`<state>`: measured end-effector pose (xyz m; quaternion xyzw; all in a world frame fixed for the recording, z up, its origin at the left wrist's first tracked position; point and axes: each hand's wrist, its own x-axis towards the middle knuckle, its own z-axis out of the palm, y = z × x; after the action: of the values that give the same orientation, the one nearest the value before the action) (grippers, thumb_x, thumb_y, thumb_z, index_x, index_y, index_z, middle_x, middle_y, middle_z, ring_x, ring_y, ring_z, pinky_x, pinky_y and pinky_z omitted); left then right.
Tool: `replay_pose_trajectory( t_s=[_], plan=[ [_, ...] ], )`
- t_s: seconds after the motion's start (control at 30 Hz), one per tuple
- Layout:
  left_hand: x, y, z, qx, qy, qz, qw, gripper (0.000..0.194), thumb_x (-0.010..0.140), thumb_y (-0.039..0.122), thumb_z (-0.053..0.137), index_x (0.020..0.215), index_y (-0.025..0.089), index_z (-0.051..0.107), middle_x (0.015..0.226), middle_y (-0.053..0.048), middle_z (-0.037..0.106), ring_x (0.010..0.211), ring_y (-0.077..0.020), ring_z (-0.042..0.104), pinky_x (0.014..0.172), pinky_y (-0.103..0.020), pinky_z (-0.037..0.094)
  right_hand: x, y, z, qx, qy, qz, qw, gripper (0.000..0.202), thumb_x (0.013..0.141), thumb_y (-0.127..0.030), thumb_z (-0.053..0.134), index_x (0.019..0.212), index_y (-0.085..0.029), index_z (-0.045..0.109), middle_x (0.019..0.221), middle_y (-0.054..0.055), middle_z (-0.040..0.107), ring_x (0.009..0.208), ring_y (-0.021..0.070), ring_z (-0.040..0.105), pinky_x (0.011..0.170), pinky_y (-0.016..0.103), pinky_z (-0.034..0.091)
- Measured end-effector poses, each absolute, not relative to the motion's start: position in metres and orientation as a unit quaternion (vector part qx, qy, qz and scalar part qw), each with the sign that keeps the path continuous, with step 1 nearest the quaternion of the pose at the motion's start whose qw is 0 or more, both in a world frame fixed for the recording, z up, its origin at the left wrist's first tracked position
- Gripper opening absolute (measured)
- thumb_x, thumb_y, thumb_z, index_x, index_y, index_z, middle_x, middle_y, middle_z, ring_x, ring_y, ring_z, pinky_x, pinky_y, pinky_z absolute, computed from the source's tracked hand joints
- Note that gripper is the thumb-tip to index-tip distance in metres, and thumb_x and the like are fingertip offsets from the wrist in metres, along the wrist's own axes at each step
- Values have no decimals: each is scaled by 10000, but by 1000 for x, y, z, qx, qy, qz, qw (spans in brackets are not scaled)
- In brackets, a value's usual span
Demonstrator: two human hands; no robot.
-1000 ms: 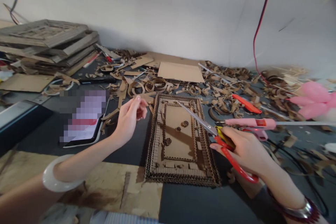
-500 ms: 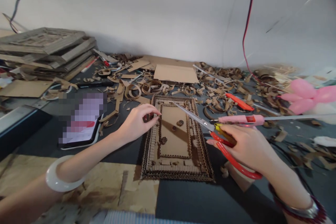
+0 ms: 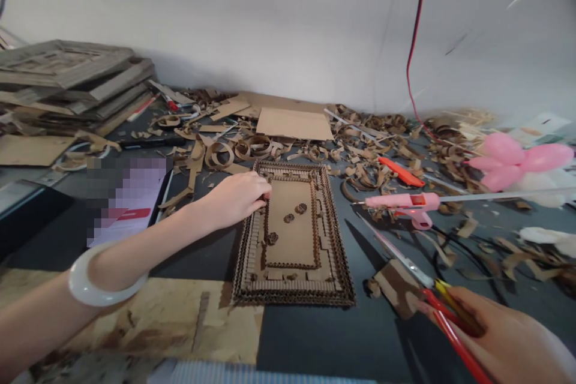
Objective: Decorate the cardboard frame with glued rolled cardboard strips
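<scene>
Grip: right hand point(image 3: 513, 333) grasping scissors point(image 3: 416, 270) | left hand point(image 3: 238, 197): cannot tell, at cardboard frame point(image 3: 292, 298) | inside it: three dark pieces point(image 3: 301, 209)

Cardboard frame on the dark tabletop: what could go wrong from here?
The left hand is at the left border of the cardboard frame and could nudge its small coils if they are loose.

The scissors in the right hand appear to have their tip near the glue gun, so they might bump it.
</scene>
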<state>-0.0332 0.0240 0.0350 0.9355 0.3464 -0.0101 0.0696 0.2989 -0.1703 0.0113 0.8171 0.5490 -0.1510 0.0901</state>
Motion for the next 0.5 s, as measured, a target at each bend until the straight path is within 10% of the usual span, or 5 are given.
replay_pose_trajectory(
  t_s=[0.5],
  plan=[
    [-39,24,34,936,281,127,170,195,861,212,417,916,187,602,902,-54,635,818,-165,573,733,-264,430,314,-178,-11,767,638,-65,-19,318,719,-453,507,851,-191,628,818,122,701,654,272,670,553,351,536]
  ],
)
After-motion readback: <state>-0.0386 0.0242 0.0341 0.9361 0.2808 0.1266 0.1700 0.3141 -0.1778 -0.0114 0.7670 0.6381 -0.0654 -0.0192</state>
